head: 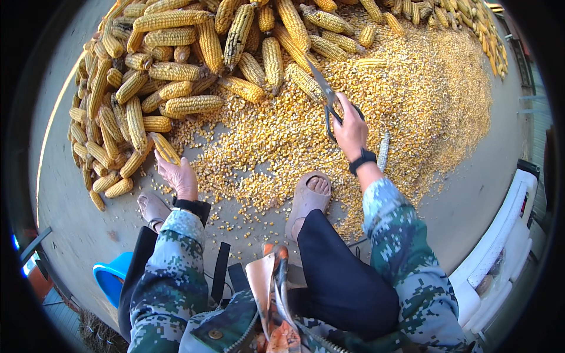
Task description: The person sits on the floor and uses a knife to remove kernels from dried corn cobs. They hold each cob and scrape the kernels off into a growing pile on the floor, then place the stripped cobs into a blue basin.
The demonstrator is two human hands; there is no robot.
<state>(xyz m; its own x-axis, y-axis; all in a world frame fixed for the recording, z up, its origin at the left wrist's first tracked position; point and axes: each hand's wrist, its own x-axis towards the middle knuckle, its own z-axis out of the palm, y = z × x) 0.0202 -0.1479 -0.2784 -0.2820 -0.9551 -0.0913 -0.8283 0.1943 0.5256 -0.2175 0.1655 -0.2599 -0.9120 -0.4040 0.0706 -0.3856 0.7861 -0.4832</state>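
Note:
My left hand (177,175) is at the lower right side of a heap of dried corn cobs (174,70), its fingers and thumb around the lower end of one ear of corn (165,148). My right hand (351,128) grips the dark handles of a pair of scissors (325,86), whose blades point up and to the left over the corn. Loose yellow kernels (265,145) spread over the floor between and beyond both hands. A stripped, pale corncob (384,151) lies on the kernels just right of my right wrist.
My sandalled feet stand at the near edge of the kernels, the right sandal (308,200) touching them. A blue plastic container (115,276) is at the lower left. White foam-like pieces (496,251) lie at the lower right. More ears (490,39) lie at the upper right.

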